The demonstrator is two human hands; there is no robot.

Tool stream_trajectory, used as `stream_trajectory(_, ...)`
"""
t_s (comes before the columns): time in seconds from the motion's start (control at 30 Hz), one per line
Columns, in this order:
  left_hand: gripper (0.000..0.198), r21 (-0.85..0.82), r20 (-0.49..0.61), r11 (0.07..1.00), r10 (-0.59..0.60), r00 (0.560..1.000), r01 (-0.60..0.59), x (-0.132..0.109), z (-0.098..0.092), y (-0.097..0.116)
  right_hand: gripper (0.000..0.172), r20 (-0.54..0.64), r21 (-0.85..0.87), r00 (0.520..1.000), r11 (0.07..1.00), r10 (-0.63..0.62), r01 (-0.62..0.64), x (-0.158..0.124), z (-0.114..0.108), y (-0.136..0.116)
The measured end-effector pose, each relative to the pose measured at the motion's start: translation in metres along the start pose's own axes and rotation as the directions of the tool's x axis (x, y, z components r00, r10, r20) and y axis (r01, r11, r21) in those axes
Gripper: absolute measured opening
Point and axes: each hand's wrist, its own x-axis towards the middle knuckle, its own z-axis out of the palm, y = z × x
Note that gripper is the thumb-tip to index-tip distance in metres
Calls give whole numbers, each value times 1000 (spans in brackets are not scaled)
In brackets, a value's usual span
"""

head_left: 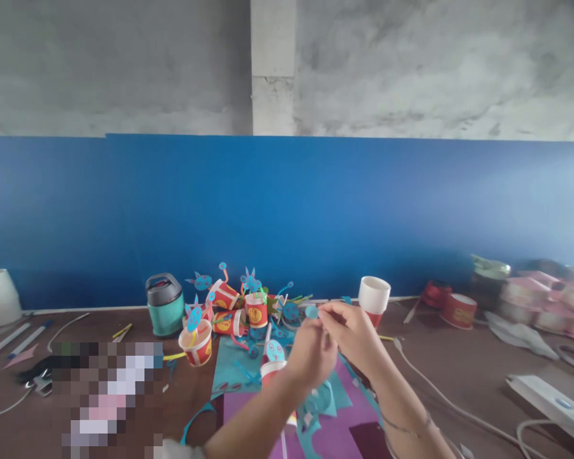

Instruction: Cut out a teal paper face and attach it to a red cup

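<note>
My left hand (pixel 310 354) and my right hand (pixel 351 331) meet above the brown table (pixel 459 376), fingers pinched together. Between the fingertips sits a small round blue paper piece (pixel 312 311); which hand grips it I cannot tell for sure. Just below the hands stands a red paper cup with a blue oval paper face (pixel 274 357). Under it lie teal paper sheets (pixel 234 370) and a purple sheet (pixel 335 433) with cut scraps.
A pile of red cups decorated with blue paper shapes (pixel 242 306) stands behind. A teal and grey jug (pixel 164 303) is at left, a white-topped cup (pixel 374 296) at right. White cables (pixel 440 395), a power strip (pixel 550 401), more cups (pixel 456 309) and packets (pixel 545 299) lie right. A blue board (pixel 287 210) backs the table.
</note>
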Motion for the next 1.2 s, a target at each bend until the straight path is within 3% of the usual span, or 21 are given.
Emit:
stream_trajectory(0.13, 31, -98, -151, 988, -135, 979, 121, -17, -49, 5, 23, 45, 56, 998, 998, 34, -37, 5, 11, 11)
stream_trajectory(0.17, 34, -252, -210, 950, -239, 948, 184, -24, -59, 8, 22, 31, 14, 999, 1000, -9, 9, 5, 14, 11)
stream_trajectory(0.23, 40, -464, -147, 841, -382, 913, 277, -34, -74, 13, 19, 12, -113, 983, 977, -182, 182, 2, 21, 10)
stream_trajectory(0.37, 42, -519, -32, 751, -493, 869, 407, -41, -85, 18, 22, 135, -293, 845, 794, -517, 532, -8, 35, 0)
stream_trajectory(0.43, 39, -521, -59, 757, -493, 868, 395, -41, -86, 16, 23, 205, -308, 793, 731, -574, 608, -12, 40, -5)
stream_trajectory(0.53, 35, -505, -117, 800, -435, 893, 324, -43, -89, 14, 25, 236, -267, 771, 724, -591, 636, -16, 44, -7)
stream_trajectory(0.63, 34, -369, -174, 902, -304, 937, 224, -42, -95, 12, 27, 150, -135, 843, 834, -517, 536, -14, 46, -5)
stream_trajectory(0.7, 33, -233, -191, 958, -213, 958, 166, -40, -99, 9, 24, 88, -34, 925, 927, -369, 373, -12, 47, -3)
stream_trajectory(0.77, 33, -121, -178, 985, -147, 973, 126, -38, -101, 5, 20, 100, 40, 978, 983, -180, 177, -10, 48, -1)
stream_trajectory(0.87, 30, -27, -151, 995, -100, 984, 97, -39, -100, 2, 16, 203, 90, 979, 996, -6, -13, -9, 51, -1)
stream_trajectory(1.07, 24, 88, -117, 989, -108, 987, 119, -40, -99, 8, 11, 276, 94, 960, 993, 47, -76, -10, 51, 0)
stream_trajectory(1.13, 22, 100, -233, 990, -69, 970, 95, -40, -107, 3, 12, 230, 82, 971, 993, 62, -83, -7, 52, 6)
stream_trajectory(1.2, 31, 111, -444, 993, 3, 896, 52, -41, -119, -10, 14, 162, 76, 982, 991, 95, -109, -4, 55, 15)
